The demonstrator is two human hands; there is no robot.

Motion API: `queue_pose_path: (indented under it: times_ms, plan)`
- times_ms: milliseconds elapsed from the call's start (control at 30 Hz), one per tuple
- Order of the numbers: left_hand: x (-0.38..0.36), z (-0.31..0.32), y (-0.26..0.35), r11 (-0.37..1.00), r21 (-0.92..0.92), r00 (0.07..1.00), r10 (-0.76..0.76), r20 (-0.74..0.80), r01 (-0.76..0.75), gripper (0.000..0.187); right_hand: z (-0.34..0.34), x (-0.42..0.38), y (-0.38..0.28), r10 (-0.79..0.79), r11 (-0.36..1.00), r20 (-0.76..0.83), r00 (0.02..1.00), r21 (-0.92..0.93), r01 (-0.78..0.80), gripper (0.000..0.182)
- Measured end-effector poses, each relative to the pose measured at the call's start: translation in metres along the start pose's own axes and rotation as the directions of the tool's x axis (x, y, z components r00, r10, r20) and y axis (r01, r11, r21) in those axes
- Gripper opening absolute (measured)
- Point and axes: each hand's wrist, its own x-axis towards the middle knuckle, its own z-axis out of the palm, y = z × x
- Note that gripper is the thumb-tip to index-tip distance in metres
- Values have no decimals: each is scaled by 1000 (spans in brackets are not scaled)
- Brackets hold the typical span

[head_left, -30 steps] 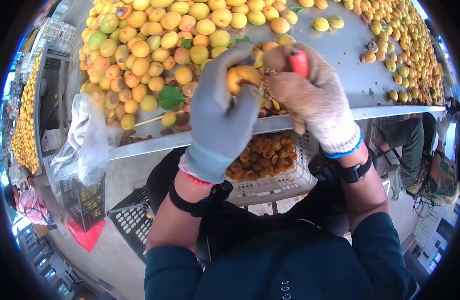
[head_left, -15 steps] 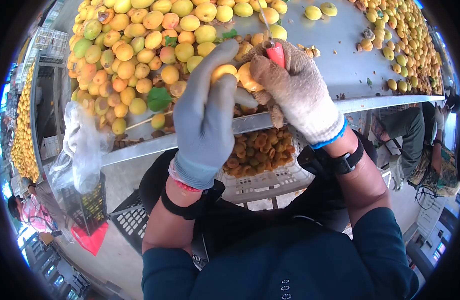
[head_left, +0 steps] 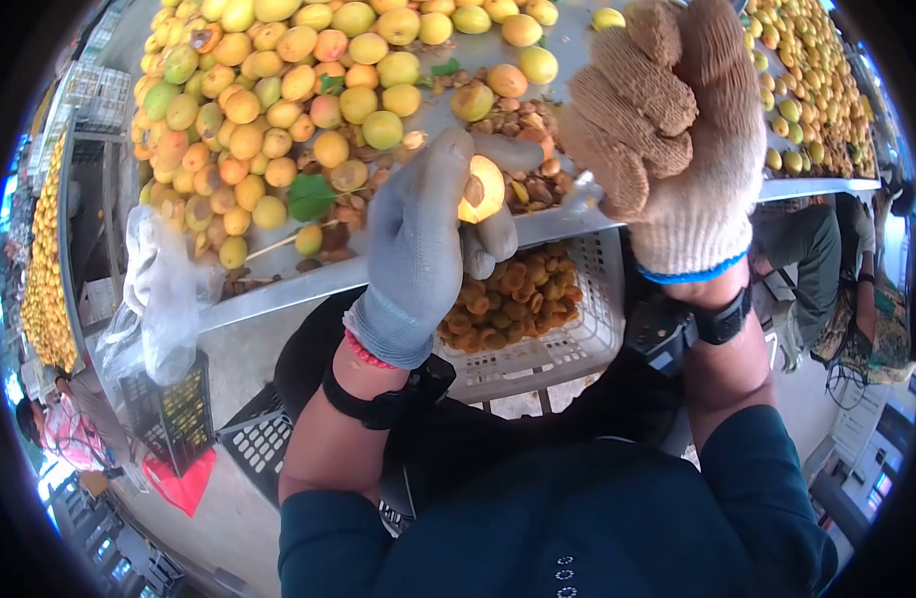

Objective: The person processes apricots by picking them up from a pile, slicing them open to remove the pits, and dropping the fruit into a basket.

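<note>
My left hand (head_left: 418, 239), in a grey coated glove, grips a halved apricot (head_left: 483, 189). Its cut face is turned right, with the brown stone showing. My right hand (head_left: 667, 120), in a brown-and-white knit glove with a blue cuff, is raised over the table edge to the right, fingers curled inward. Whatever lies inside those fingers is hidden; the red-handled knife does not show. Beyond my left hand, whole apricots (head_left: 279, 100) are heaped on the metal table (head_left: 308, 294). Loose stones and scraps (head_left: 528, 125) lie between my hands.
Below the table edge, a white crate (head_left: 603, 289) holds apricot halves (head_left: 518, 299). A clear plastic bag (head_left: 159, 289) hangs over the edge at left. Black crates (head_left: 259, 439) stand on the floor. More apricots (head_left: 827, 90) lie at right, where another person (head_left: 817, 269) sits.
My hands have parted. The right hand has moved up and right, turning its curled fingers into view; the red knife handle no longer shows. The left hand now shows a cut apricot face with its stone.
</note>
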Motion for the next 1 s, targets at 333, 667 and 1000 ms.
queue_pose_path:
  times_ms: [333,667,1000]
  plan:
    - [6,28,-8,987,75,987,-137,-80,143,52,10,7,8,33,999,-311,950,-6,-36,45]
    - [18,30,-38,911,400,978,167,-127,-104,49,-9,12,23,-21,902,-319,948,-414,-119,30]
    - [33,38,-41,980,195,948,107,-300,-48,59,-75,32,74,-205,958,-215,955,-244,150,18]
